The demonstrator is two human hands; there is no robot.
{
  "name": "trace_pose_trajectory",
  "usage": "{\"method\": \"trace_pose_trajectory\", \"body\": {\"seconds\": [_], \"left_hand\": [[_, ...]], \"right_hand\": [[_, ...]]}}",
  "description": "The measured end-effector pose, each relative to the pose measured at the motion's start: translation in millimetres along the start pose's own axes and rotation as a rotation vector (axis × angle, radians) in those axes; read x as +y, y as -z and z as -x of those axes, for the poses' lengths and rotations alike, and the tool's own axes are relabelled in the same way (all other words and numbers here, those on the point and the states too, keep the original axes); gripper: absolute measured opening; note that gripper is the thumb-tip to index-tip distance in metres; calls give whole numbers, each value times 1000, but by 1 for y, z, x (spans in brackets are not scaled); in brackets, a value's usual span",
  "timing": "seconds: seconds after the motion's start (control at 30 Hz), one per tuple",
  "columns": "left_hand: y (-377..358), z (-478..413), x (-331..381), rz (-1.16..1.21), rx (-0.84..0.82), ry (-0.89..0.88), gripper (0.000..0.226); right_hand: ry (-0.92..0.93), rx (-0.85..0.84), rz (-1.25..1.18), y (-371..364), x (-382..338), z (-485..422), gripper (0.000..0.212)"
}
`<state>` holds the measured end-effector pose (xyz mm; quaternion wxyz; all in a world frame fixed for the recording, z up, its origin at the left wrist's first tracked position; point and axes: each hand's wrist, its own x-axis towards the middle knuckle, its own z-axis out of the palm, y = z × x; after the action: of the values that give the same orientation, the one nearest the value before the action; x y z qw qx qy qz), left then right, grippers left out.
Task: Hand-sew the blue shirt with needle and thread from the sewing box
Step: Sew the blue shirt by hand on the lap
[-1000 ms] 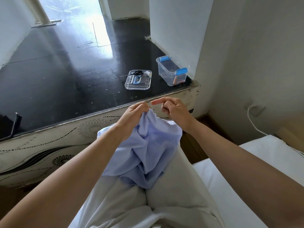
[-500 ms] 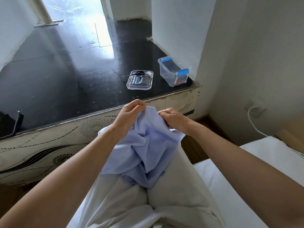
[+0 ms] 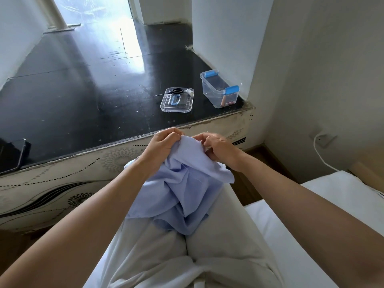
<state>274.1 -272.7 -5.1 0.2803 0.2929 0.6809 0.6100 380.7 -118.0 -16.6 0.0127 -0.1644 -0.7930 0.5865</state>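
On the lap I note a crumpled light-blue fabric shirt (image 3: 187, 183); left hand (image 3: 164, 143) grips its raised edge, right hand (image 3: 219, 147) pinches that edge alongside. Clear plastic blue-clasped sewing box (image 3: 218, 91) stands on black surface (image 3: 83, 90) beyond.

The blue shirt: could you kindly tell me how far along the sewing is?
Done: the sewing box stands open, its lid aside holding scissors. In hand: the left hand grips a fold of the blue shirt, and the right hand pinches the same fold; the needle is too small to confirm. Left: no finished stitches are discernible, so likely more sewing.
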Motion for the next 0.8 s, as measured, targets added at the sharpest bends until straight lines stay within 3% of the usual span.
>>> {"method": "trace_pose_trajectory", "body": {"seconds": [0.33, 0.5, 0.8], "left_hand": [[6, -12, -22, -259, 380, 56, 17], [7, -12, -28, -317, 400, 136, 13], [8, -13, -28, -427, 470, 162, 13]], "right_hand": [[-149, 154, 242, 13, 28, -3, 28], [-150, 349, 199, 17, 32, -2, 30], [-41, 493, 190, 17, 31, -5, 26]]}}
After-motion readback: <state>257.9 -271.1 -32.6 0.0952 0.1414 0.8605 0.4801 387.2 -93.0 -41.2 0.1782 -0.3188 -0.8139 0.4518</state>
